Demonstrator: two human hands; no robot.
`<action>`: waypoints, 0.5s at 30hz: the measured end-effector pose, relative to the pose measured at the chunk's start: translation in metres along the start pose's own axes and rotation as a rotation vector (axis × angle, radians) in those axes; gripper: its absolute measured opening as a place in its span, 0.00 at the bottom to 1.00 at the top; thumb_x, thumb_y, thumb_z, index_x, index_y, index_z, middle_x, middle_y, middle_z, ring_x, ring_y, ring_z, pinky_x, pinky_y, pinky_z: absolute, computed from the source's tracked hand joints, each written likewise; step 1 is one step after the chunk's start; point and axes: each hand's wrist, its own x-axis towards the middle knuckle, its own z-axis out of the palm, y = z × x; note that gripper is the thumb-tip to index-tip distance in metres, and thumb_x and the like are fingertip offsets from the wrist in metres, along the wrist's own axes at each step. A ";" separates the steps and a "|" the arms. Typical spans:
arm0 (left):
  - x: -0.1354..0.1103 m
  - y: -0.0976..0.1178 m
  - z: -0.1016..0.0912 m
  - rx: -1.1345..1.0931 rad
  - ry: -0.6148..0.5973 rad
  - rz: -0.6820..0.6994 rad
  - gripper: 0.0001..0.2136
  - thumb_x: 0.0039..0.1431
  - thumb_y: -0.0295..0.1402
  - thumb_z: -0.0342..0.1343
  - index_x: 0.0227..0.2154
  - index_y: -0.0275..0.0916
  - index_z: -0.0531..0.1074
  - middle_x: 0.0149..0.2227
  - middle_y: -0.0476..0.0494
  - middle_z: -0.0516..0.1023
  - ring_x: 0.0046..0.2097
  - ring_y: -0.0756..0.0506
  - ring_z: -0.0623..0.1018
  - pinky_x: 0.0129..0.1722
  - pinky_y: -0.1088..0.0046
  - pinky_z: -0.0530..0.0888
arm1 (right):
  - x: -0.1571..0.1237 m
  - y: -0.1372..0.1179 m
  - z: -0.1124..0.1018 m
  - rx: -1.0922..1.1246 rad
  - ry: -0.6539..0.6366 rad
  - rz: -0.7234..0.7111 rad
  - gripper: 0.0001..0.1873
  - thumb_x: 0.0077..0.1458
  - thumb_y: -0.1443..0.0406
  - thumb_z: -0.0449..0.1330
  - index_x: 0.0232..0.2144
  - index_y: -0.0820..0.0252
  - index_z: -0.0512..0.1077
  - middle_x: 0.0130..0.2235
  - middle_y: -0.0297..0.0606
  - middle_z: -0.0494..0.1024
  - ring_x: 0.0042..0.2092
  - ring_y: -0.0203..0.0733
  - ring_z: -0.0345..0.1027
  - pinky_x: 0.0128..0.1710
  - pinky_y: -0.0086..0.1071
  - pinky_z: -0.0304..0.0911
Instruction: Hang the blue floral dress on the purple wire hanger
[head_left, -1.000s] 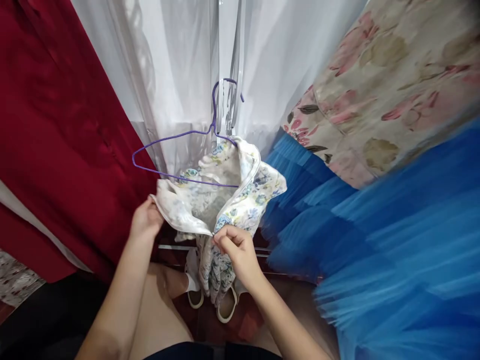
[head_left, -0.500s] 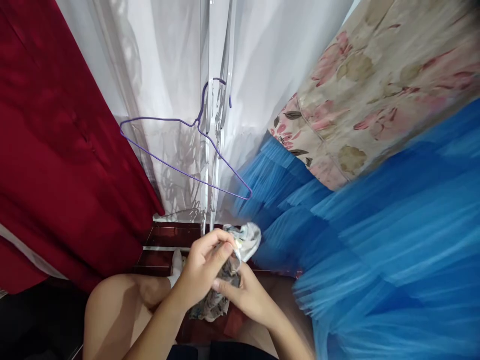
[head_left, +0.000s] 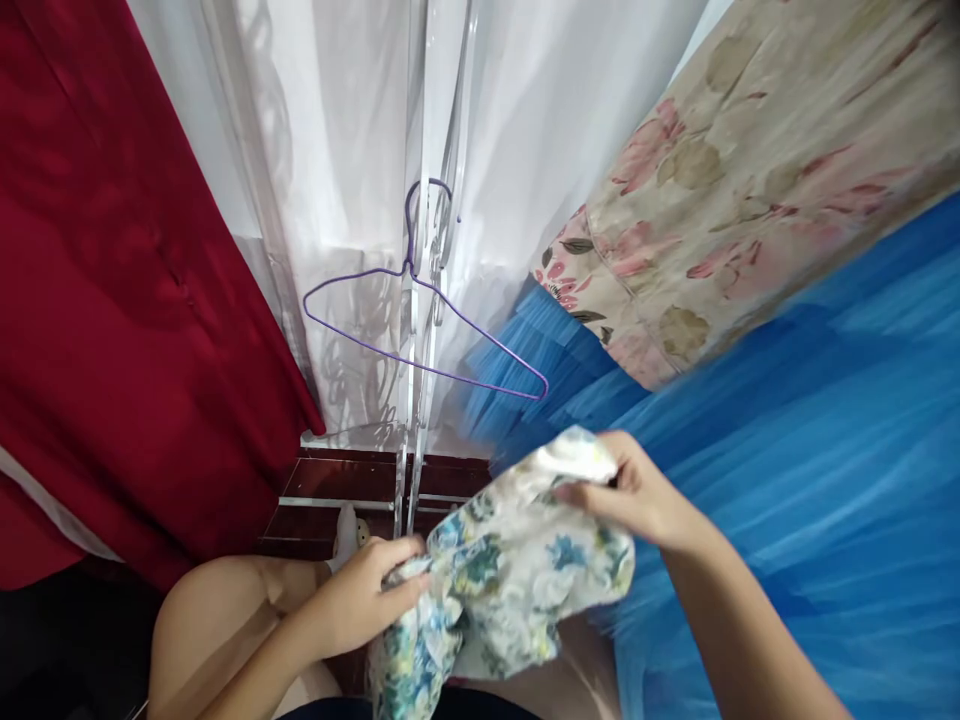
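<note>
A white garment [head_left: 517,560] with a blue, green and yellow floral print is stretched between my hands above my lap; its exact kind is unclear. My left hand [head_left: 371,590] pinches its left part, thumb and fingers closed on the cloth. At its upper right corner, my right hand [head_left: 622,500] grips the edge, some fingers hidden behind the fabric. Part of the garment hangs down at the lower left. Straight ahead, a purple wire hanger [head_left: 480,380] hangs by its hook on the white metal rack [head_left: 420,330], with nothing on it.
Dark red fabric [head_left: 127,280] hangs at the left. On the right are a blue tulle garment [head_left: 750,480] and a beige floral cloth [head_left: 720,200]. White curtains [head_left: 337,130] hang behind the rack, above a dark red tiled floor [head_left: 345,475]. My bent leg [head_left: 217,610] is at lower left.
My hands, close together on the bunched garment before, have moved apart and spread it out. My right hand has gone up and right. The hanger has swung rightward in view.
</note>
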 end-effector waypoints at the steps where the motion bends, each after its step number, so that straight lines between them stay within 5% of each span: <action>1: 0.000 0.002 -0.005 0.030 0.054 0.007 0.14 0.62 0.42 0.53 0.42 0.40 0.77 0.39 0.45 0.78 0.43 0.43 0.73 0.46 0.70 0.70 | 0.012 -0.003 -0.015 0.006 0.106 -0.040 0.11 0.41 0.64 0.70 0.18 0.63 0.71 0.18 0.29 0.65 0.21 0.31 0.54 0.19 0.26 0.49; 5: 0.003 0.023 -0.033 -0.014 0.171 0.142 0.10 0.63 0.41 0.53 0.35 0.39 0.73 0.28 0.50 0.70 0.33 0.48 0.68 0.34 0.75 0.67 | 0.079 -0.013 -0.049 0.131 0.418 -0.167 0.08 0.33 0.65 0.69 0.17 0.60 0.72 0.17 0.29 0.69 0.20 0.34 0.59 0.20 0.28 0.54; 10: -0.001 0.034 -0.076 -0.131 0.350 0.242 0.11 0.60 0.40 0.57 0.28 0.39 0.69 0.25 0.51 0.65 0.27 0.50 0.65 0.26 0.76 0.62 | 0.157 -0.027 -0.017 0.278 0.263 -0.148 0.12 0.40 0.61 0.70 0.27 0.61 0.76 0.26 0.33 0.78 0.28 0.39 0.70 0.31 0.31 0.65; 15: -0.002 0.001 -0.142 0.156 0.417 0.253 0.09 0.59 0.41 0.58 0.31 0.41 0.74 0.26 0.49 0.70 0.29 0.48 0.69 0.29 0.75 0.64 | 0.173 -0.036 0.009 0.390 0.195 -0.172 0.15 0.36 0.65 0.70 0.31 0.61 0.77 0.26 0.31 0.77 0.27 0.38 0.69 0.28 0.29 0.63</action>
